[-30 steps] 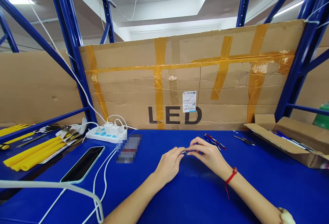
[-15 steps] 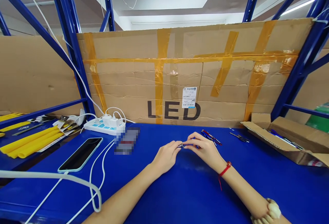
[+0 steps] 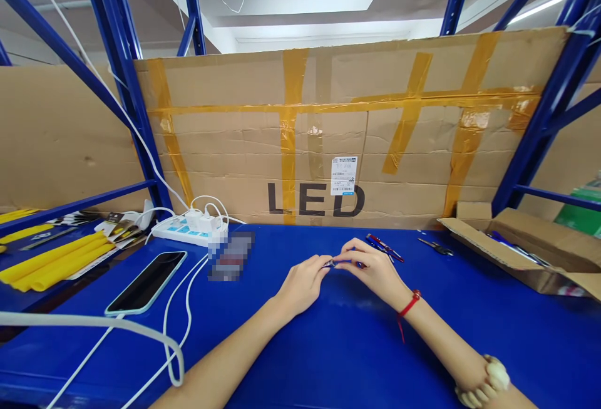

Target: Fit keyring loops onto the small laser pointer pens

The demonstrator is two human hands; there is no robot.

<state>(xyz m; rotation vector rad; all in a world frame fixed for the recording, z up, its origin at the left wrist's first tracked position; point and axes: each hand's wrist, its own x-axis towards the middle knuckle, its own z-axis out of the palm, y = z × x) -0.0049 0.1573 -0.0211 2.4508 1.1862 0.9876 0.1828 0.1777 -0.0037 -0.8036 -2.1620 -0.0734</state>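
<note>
My left hand [image 3: 303,285] is closed, its thumb and fingertips pinching one end of a slim blue-and-silver pen [image 3: 330,264] low over the blue table. From the other side my right hand [image 3: 370,268], wearing a red cord bracelet, pinches the same pen between thumb and fingers. Its silver part shows in the small gap between the two hands; most of the barrel is hidden by fingers. Just behind my right hand lie red and blue pens [image 3: 385,248].
A phone [image 3: 146,284] with white cables lies left, near a white power strip [image 3: 188,232]. Yellow tubes [image 3: 61,258] sit far left. At right are a small dark metal tool [image 3: 436,247] and an open cardboard box [image 3: 521,265] with pens. A tall cardboard sheet [image 3: 235,158] stands behind.
The view has shifted slightly. Both hands keep their pinch on the pen at nearly the same spot, with only slight finger movement.
</note>
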